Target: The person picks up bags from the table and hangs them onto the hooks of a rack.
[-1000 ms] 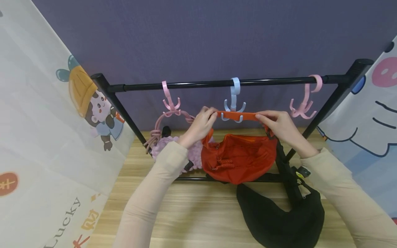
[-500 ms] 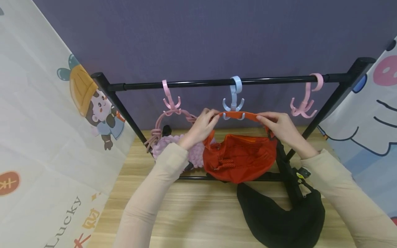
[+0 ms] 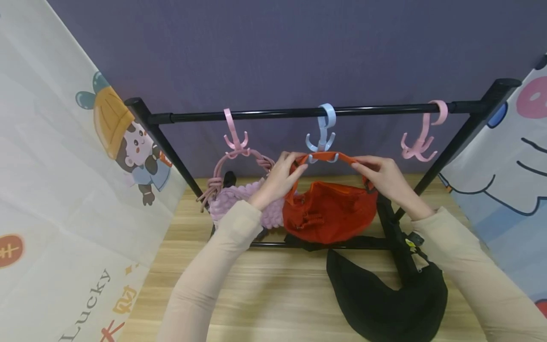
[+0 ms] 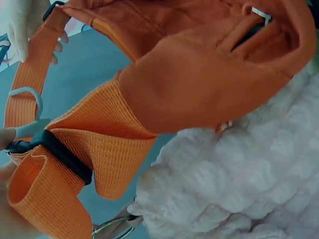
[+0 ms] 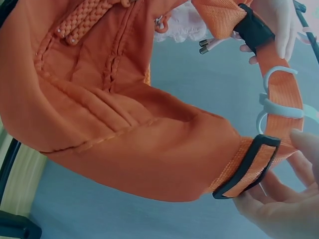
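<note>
An orange-red fabric bag hangs below the rack's upper bar. Its strap lies across the lower prongs of the light-blue hook, which show through in front of it. My left hand pinches the strap left of the hook, beside a black buckle. On the other side my right hand holds the strap between thumb and fingers, near a second black buckle. In the left wrist view the strap folds into a loop below the buckle. The left fingertips are partly hidden there.
A fluffy lilac bag hangs by its knotted handle from the left pink hook. The right pink hook holds nothing. A black bag lies on the wooden floor, in front of the black rack's lower bar.
The strap has gone from nearly straight to bowed over the hook. My left hand has shifted slightly right, closer to the right hand. The orange bag sits slightly higher in view.
</note>
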Demonstrator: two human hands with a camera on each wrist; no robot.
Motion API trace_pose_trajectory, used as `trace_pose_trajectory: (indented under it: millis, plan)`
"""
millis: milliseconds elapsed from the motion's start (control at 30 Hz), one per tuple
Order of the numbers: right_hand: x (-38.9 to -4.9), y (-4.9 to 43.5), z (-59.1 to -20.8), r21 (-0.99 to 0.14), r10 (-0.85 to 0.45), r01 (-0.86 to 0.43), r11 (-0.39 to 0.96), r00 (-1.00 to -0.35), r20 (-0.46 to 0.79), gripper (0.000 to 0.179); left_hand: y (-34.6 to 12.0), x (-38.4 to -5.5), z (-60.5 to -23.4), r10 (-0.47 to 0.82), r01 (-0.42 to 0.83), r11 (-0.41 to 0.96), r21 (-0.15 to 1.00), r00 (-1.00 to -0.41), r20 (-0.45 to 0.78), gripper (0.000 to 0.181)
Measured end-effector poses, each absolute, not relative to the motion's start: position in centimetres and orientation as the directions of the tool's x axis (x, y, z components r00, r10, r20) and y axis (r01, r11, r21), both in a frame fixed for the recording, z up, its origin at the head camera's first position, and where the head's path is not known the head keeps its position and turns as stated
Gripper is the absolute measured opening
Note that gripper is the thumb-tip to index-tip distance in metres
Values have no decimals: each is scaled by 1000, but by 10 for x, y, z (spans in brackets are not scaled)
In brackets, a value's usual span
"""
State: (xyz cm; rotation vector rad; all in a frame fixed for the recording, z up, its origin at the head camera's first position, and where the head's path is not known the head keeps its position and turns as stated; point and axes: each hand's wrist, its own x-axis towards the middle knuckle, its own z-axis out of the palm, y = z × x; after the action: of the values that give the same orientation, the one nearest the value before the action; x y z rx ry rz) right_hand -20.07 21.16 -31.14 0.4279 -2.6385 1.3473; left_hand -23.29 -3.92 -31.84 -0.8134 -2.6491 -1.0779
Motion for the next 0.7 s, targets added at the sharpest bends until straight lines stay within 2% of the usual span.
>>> trace_pose_trajectory:
  millis: [400, 700]
  plan:
    - [-208, 209, -324, -755, -159, -336, 562, -940, 301, 38, -33, -235, -330, 363, 569, 570, 592, -822, 440, 36]
    - [-208, 206, -333, -605, -139, -431, 670, -873, 467, 32, -33, -230, -342, 314, 604, 589, 537, -783, 537, 37]
